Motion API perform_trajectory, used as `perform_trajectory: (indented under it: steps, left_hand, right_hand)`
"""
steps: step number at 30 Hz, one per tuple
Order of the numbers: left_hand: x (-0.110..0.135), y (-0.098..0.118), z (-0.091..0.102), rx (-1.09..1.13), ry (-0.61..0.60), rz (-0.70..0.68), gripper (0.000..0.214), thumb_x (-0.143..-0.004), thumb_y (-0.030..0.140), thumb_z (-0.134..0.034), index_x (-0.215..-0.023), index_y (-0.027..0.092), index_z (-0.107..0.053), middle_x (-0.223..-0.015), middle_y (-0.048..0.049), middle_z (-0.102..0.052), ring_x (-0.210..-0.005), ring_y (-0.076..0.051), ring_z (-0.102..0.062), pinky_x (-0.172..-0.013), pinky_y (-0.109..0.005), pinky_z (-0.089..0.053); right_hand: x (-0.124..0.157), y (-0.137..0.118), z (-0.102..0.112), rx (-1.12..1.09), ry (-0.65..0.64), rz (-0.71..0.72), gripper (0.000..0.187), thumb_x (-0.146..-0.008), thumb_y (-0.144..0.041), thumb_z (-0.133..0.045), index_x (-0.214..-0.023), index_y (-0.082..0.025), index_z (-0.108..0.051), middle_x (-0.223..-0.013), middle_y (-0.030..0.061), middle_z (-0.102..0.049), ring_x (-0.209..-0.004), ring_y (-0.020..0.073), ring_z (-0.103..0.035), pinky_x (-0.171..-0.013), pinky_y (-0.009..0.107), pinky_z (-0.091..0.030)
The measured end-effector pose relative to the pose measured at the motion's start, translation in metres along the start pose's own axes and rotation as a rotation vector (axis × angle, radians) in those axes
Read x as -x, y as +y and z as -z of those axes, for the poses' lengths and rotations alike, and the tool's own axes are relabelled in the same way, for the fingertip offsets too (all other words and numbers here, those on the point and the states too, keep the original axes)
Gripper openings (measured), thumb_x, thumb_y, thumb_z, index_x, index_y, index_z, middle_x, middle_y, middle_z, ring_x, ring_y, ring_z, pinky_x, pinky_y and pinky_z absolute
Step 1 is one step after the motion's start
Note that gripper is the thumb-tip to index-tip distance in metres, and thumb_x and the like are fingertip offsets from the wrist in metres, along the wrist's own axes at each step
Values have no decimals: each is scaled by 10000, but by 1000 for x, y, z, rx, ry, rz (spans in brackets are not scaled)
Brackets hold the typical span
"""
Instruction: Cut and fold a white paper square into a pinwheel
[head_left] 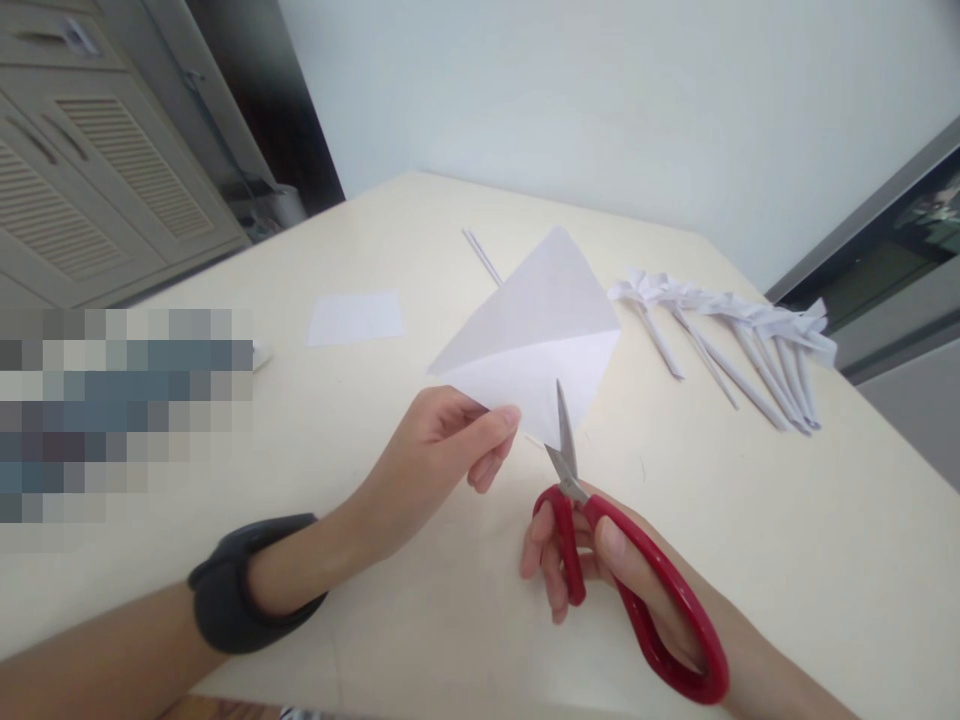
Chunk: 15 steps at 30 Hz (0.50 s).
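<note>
My left hand (457, 440) pinches the near edge of a white sheet of paper (536, 325) between thumb and fingers. A crease runs across the sheet, which is held up over the table at a slant. In my right hand (592, 560) is a pair of scissors with red handles (664, 590); fingers and thumb pass through the loops. The blades are partly apart at the sheet's near corner, one blade lying over the paper. Whether they are cutting at this instant cannot be told.
A small white paper rectangle (356, 318) lies left on the cream table (420, 600). Thin rolled paper sticks (482, 256) lie partly behind the sheet. Several paper flowers with rolled stems (739, 315) are lined up at right. A wall (600, 110) stands behind; a blurred patch covers the left.
</note>
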<state>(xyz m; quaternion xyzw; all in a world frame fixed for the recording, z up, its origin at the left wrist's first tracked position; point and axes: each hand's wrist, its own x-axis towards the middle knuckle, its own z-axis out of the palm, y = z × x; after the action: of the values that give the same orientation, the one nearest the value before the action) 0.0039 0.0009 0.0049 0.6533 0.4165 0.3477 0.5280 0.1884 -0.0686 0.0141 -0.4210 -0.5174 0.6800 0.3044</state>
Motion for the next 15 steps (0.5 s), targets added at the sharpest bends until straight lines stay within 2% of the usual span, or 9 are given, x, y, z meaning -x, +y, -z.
perform_trajectory:
  steps: [15]
  left_hand:
    - [0,-2,-2,90,-6,-37,466,-895,250,-443,-441,145,-446,-411,39,-435,-435,-66,-413,-493,-232,-317]
  right_hand:
    - [-2,9,-1,7,10,22,468,-841,-625,-388,-829,-188,-554,-739,48,-547,-643,158,-520,-669,341,-443]
